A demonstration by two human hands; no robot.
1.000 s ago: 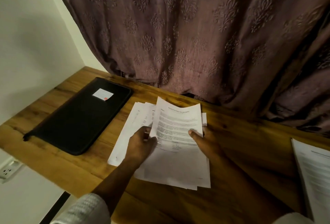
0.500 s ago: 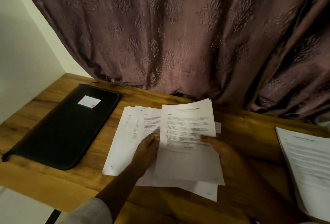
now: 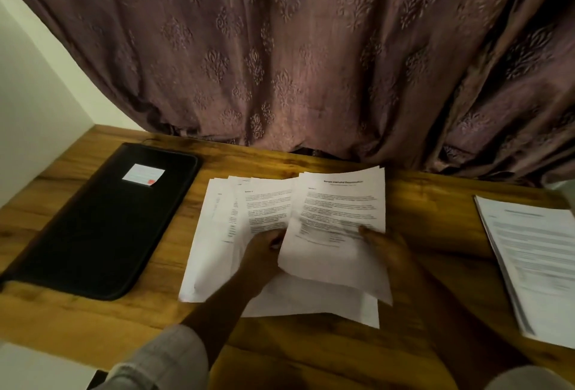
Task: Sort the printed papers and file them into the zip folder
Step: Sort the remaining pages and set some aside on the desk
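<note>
A: Grip status?
B: My left grip (image 3: 264,251) and right grip (image 3: 390,251) both pinch 1 top sheet (image 3: 339,209), raised over the fanned papers (image 3: 217,234) mid-tabletop (image 3: 435,203).
A: Folder?
B: The zip folder (image 3: 102,221) lies flat, left of them.

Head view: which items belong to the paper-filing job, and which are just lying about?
Job: zip folder; fanned papers; top sheet, held by left hand and right hand; paper stack at right.
Just there: curtain; wooden table; wall.
</note>
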